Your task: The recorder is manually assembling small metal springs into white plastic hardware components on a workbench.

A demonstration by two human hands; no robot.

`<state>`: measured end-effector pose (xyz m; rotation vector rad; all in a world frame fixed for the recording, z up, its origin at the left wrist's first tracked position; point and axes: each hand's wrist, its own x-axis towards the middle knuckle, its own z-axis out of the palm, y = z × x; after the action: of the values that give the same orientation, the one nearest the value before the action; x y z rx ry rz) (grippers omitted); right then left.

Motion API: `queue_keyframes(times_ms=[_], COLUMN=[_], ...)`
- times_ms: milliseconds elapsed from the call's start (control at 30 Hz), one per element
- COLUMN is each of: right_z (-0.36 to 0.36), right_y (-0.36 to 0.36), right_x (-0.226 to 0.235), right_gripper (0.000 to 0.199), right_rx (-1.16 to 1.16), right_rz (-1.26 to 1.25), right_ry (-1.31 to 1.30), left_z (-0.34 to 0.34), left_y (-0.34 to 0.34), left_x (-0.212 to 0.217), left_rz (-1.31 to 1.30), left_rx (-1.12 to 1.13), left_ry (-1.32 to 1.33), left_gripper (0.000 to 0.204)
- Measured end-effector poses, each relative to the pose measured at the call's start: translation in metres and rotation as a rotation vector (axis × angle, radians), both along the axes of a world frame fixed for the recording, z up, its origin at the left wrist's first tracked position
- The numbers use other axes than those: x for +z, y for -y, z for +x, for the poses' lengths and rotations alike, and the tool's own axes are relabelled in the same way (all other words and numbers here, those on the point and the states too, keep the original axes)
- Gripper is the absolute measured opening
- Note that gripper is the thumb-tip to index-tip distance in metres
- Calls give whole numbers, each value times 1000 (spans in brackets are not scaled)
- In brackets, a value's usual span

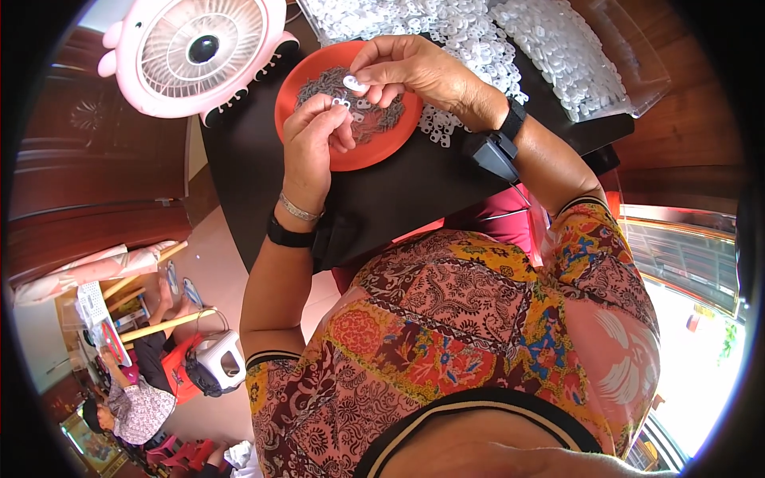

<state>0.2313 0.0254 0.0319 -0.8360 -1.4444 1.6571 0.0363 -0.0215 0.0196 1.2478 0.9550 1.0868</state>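
Now, white tabs [355, 83] are pinched between the fingers of the left hand [309, 147] and of the right hand [422, 73], above the red plate [390, 148] at upper centre.

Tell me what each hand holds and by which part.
The left hand pinches a small white piece, seemingly by its lower edge; the right hand pinches another white piece by its right edge.

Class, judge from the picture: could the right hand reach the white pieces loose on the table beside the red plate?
Probably yes: the right hand is close to the loose white pieces and nothing visible blocks it, though its grip is on another white piece.
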Motion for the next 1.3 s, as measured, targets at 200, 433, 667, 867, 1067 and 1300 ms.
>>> queue_keyframes(times_ms=[200,433,667,867,1067,1300], right_z=[-2,-3,-6,-5,-3,-3], right_y=[3,5,9,9,8,8], right_x=[0,2,2,2,5,3], right_gripper=[17,14,13,15,15,15], right_rx=[16,18,-17,-20,3,-8], right_rz=[77,164,239,269,180,207], right_ry=[25,94,106,117,120,103], left_z=[0,0,0,1,1,2], left_y=[1,1,0,2,2,3], left_x=[0,0,1,3,4,4], left_rz=[13,3,-1,17,27,18], left_rx=[1,9,12,-4,4,-2], left_ry=[-29,-45,-71,-76,-65,-56], left_gripper=[19,19,18,18,18,18])
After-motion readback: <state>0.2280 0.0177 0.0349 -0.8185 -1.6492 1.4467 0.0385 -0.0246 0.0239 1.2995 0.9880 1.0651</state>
